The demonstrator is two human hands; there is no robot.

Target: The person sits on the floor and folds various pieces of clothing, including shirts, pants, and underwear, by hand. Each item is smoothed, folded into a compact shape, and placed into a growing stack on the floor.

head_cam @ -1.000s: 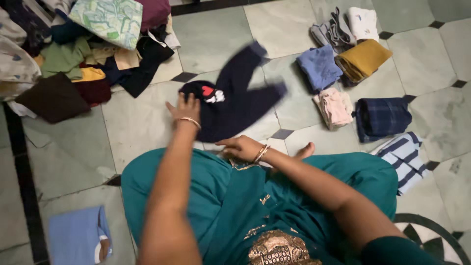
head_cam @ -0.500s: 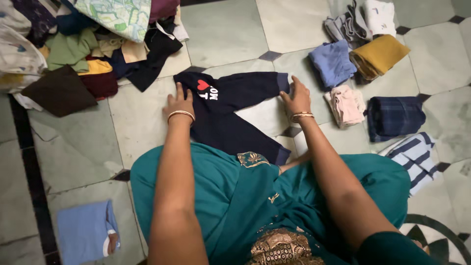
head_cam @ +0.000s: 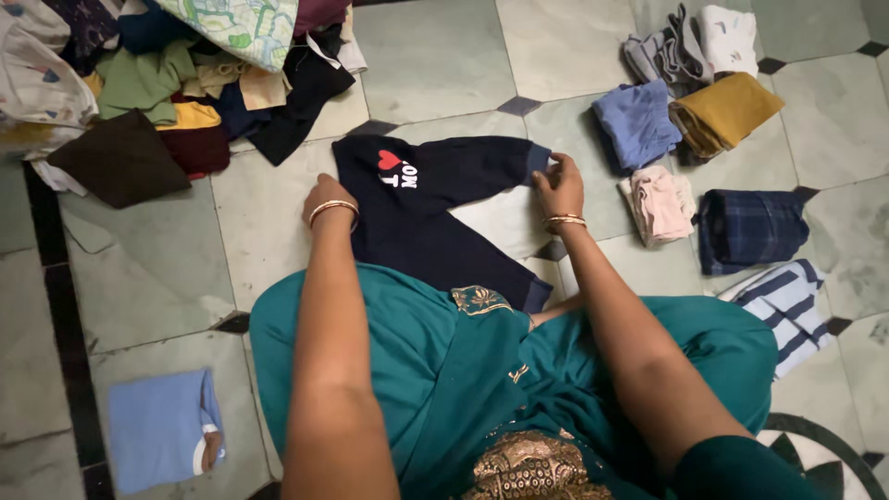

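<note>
A small pair of navy trousers [head_cam: 421, 218] with a red heart print lies spread flat on the tiled floor in front of my knees, its legs splayed to the right. My left hand [head_cam: 326, 196] grips the waistband edge at the left. My right hand [head_cam: 558, 182] pinches the cuff of the upper leg. Both wrists carry bangles. My teal dress [head_cam: 482, 370] covers my lap and hides the trousers' lower edge.
A heap of unfolded clothes [head_cam: 167, 83] fills the top left. Folded pieces lie at right: blue [head_cam: 634, 125], mustard [head_cam: 727, 113], grey and white [head_cam: 690, 44], pink [head_cam: 659, 202], dark plaid [head_cam: 750, 227], striped [head_cam: 787, 301]. A light blue folded cloth [head_cam: 162, 426] sits at bottom left.
The trousers went from swinging in the air to lying flat. My right hand moved from near my lap to the upper leg's cuff and closed on it; my left hand slid to the waistband.
</note>
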